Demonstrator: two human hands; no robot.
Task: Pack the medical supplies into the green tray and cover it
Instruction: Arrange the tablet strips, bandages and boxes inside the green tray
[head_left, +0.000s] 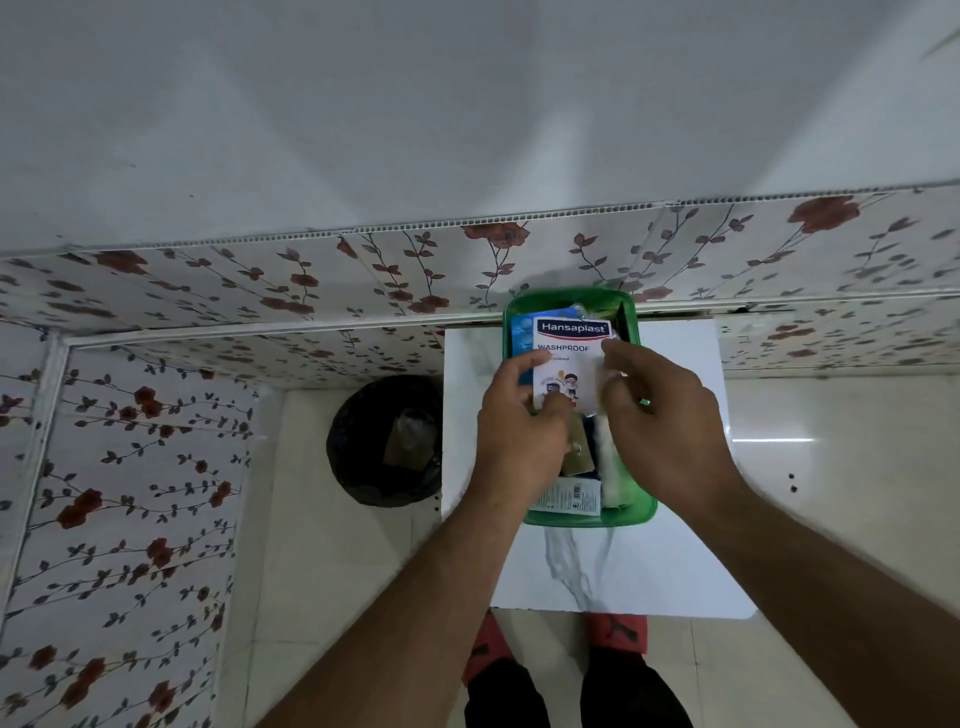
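Note:
A green tray (636, 512) stands on a small white table (649, 571), filled with medical supplies. On top lies a white Hansaplast plaster pack (569, 345), tilted over a blue packet (521, 332). My left hand (519, 441) pinches the pack's lower left edge. My right hand (670, 415) holds its right edge, fingers curled around it. Below the hands, a brown item, a white bandage roll (610, 483) and a printed white packet (569, 501) lie in the tray. No cover for the tray is visible.
A black bin (387, 441) lined with a dark bag stands on the tiled floor left of the table. Floral-patterned walls (130, 467) close in at the left and behind. My feet in red shoes (618, 631) are below the table's near edge.

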